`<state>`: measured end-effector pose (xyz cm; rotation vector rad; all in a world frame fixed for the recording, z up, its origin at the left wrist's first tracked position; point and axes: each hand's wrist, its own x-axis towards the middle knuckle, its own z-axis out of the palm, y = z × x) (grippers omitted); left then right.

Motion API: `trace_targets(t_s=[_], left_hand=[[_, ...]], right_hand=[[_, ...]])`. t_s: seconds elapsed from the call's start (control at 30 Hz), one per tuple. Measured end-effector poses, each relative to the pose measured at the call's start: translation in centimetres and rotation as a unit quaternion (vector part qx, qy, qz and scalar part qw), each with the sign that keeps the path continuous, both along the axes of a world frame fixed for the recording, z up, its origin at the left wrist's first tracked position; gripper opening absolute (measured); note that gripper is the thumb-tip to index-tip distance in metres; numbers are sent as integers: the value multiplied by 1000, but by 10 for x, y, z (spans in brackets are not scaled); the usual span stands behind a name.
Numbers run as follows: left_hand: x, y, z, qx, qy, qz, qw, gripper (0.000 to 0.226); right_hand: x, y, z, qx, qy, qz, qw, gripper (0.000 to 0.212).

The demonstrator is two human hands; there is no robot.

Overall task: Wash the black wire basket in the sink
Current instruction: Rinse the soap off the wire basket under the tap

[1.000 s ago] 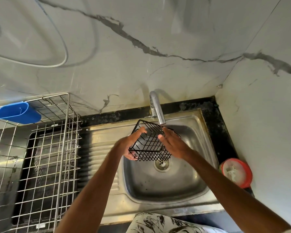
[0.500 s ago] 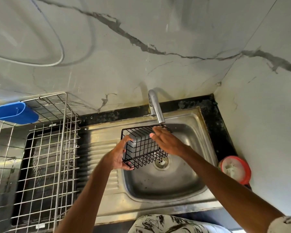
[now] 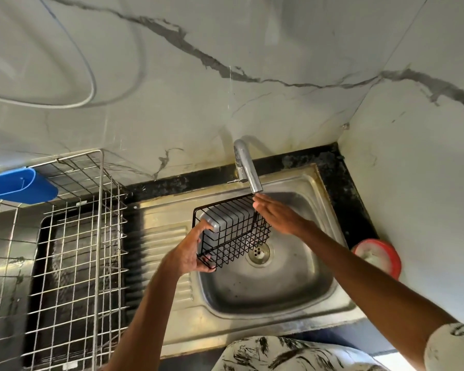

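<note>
The black wire basket (image 3: 235, 231) hangs tilted over the steel sink (image 3: 284, 298), just under the tap spout (image 3: 248, 170). My left hand (image 3: 190, 250) grips its left end, fingers curled round the wires at top and bottom. On the basket's right rim lies my right hand (image 3: 275, 214), fingers straight and flat, fingertips directly below the spout's mouth. The drain (image 3: 259, 253) shows beneath the basket. I cannot tell whether water is running.
A large silver wire dish rack (image 3: 73, 258) stands on the drainboard at left, with a blue plastic cup (image 3: 19, 186) hooked on its back corner. A red-rimmed round container (image 3: 378, 257) sits on the black counter at right, against the marble wall.
The basket has been turned and shifted left; its open side now faces up and toward me. My left hand moved to its left end, my right hand to the right rim under the spout.
</note>
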<state>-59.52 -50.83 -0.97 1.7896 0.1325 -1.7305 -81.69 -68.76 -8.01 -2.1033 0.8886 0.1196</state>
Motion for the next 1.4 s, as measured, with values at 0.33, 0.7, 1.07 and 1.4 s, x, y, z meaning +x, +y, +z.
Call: trace_targets(t_s=[0.33,0.7,1.07,1.4], left_hand=[[0,21,-1,-31,1,-45,999,79],[15,29,-9,-12,-4,52,999,136],[10,13,-19,29,-38,141,989,90],[-24,3,-34,7,-95,140,985,100]], right_hand=[[20,-8,2,158,65,-92,981,80],[51,-37,14,310,63,-246,916,49],[35,-51,40,325,2,-198,925,52],[55,-15,82,84,59,-165,981,84]])
